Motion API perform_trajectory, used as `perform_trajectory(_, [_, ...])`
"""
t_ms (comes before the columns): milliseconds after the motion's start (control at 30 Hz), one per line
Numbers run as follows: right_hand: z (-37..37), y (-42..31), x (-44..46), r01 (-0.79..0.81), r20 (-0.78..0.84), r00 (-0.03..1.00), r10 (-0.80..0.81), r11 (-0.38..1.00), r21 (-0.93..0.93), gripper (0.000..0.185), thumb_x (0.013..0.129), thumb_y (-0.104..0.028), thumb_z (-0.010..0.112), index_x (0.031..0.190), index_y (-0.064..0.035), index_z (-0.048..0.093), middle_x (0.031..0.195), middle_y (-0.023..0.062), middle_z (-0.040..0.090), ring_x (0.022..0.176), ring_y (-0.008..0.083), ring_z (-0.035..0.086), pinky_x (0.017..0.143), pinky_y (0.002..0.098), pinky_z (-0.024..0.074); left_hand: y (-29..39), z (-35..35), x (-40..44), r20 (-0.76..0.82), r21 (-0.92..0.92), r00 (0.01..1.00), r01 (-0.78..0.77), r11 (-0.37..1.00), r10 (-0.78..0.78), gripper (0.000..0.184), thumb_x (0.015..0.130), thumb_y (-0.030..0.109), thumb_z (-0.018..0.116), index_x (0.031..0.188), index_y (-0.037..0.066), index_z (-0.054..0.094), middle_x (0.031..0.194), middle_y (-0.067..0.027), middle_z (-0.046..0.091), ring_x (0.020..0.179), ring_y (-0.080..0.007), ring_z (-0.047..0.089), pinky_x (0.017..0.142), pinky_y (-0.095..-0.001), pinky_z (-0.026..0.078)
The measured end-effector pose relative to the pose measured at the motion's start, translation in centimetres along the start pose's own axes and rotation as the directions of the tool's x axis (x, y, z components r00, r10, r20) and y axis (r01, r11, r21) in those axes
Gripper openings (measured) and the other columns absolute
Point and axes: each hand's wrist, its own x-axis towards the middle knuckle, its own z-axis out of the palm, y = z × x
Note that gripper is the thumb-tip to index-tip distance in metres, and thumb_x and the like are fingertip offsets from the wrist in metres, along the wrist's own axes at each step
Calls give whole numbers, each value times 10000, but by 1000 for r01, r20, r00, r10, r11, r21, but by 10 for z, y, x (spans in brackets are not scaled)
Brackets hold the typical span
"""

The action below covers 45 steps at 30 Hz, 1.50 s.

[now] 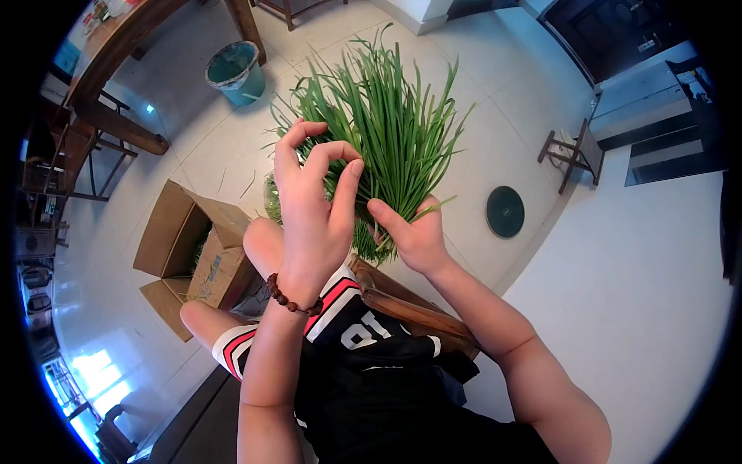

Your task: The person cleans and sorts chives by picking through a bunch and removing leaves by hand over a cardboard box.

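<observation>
My right hand [417,236] is closed around the lower end of a thick bunch of garlic chives [402,124], whose long green leaves fan upward and away from me. My left hand [315,189], with a brown bead bracelet on its wrist, is raised at the left side of the leaves. Its thumb and index fingertips come together in a pinch; whatever is between them is too small to make out. The other left fingers are curled. More greens [367,241] show below the bunch, beside a wooden piece of furniture [413,309] near my legs.
An opened cardboard box [220,282] with some greens inside stands at my left knee. Farther off are a teal bucket [246,81] and a wooden table [100,100]. A dark round disc [505,212] lies on the floor to the right, near a small folding stool [573,155].
</observation>
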Motion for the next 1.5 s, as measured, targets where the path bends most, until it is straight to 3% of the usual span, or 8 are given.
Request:
perform_trajectory(400, [-7,3,3,74,36,997,-71,993,-91,214,999,-135,664,1134,31,648,936,67,698,658,101,608,543,248,493,-5,-3,3,-30,-36,999,-17,999,16,87,943,40,621,1022,4,618,1228,-179,528,1205,-356,518,1047,-419,402])
perform_trajectory(767, [-21,3,11,45,-117,993,-35,996,79,228,986,-132,683,1149,20,635,932,100,726,723,149,675,556,247,521,-58,-11,-37,-189,-227,913,317,921,-361,164,1055,176,558,1094,30,620,1153,-96,640,1104,-192,596,998,-331,444])
perform_trajectory(933, [-28,14,17,20,-108,994,-11,996,82,228,958,-109,713,1141,6,641,928,91,725,683,118,648,554,243,510,-45,21,-51,530,-454,634,773,442,-564,368,1085,394,501,1139,48,616,1079,-57,670,930,-119,571,903,-275,459])
perform_trajectory(1033, [-17,20,15,-70,-67,995,68,997,-21,231,929,-90,729,1123,3,644,923,77,720,716,101,645,587,246,509,-50,41,-46,609,-492,588,806,328,-531,410,1063,421,546,1170,31,618,1097,-52,682,928,-98,599,865,-250,474])
perform_trajectory(1100, [-14,32,15,-69,-11,998,68,956,-284,283,873,-90,763,1113,31,673,1022,100,749,898,142,694,778,312,560,-49,50,-33,573,-387,496,865,318,-652,363,1036,328,624,1198,3,618,1125,-65,690,968,-100,639,858,-261,510])
perform_trajectory(1200, [-19,34,17,-170,-33,985,169,921,-352,341,820,-99,773,1117,25,661,1012,84,743,902,149,681,819,335,548,-49,64,-26,488,-640,674,708,298,-554,316,971,126,705,1230,-13,589,1081,-61,704,918,-120,669,829,-296,549])
perform_trajectory(1333, [-48,53,27,-197,-20,977,211,865,-462,341,807,-120,747,1100,26,653,927,81,728,838,153,669,781,331,540,-85,66,-17,348,-677,609,689,258,-712,432,942,262,756,1208,-3,543,1033,-68,705,927,-126,667,835,-289,522])
perform_trajectory(1500, [-119,68,56,-318,-195,947,256,838,-444,257,807,-95,714,1024,30,655,786,73,688,648,143,634,608,313,513,-164,53,-2,-118,-423,755,549,721,-645,868,927,400,754,1533,-15,292,1371,-218,561,1280,-295,544,1044,-379,457])
